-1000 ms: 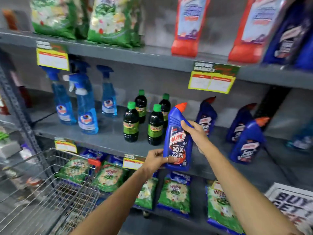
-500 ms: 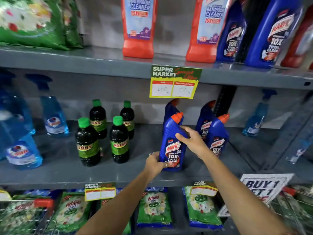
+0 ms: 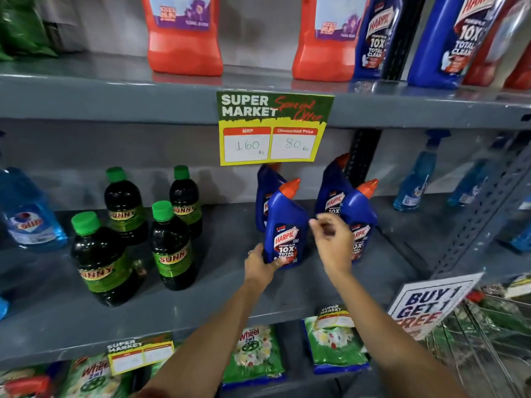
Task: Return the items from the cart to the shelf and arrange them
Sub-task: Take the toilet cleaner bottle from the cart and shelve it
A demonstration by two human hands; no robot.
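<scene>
A blue Harpic bottle (image 3: 284,225) with an orange cap stands upright on the grey middle shelf (image 3: 224,285). My left hand (image 3: 260,265) grips its lower left side. My right hand (image 3: 333,242) is off the bottle, just to its right, fingers loosely spread and blurred. Three more blue Harpic bottles stand close by: one behind (image 3: 264,191), one at the back right (image 3: 333,188) and one at the right (image 3: 362,216), partly hidden by my right hand.
Several dark Sunny bottles (image 3: 172,248) with green caps stand left on the same shelf, blue spray bottles (image 3: 28,214) farther left and right. A price tag (image 3: 273,127) hangs from the shelf above. Green detergent packs (image 3: 253,354) fill the shelf below. A wire cart (image 3: 482,334) is at lower right.
The Harpic bottle went from held in the air to standing on the shelf. My right hand let go of its neck and drew back to the right. The view moved closer.
</scene>
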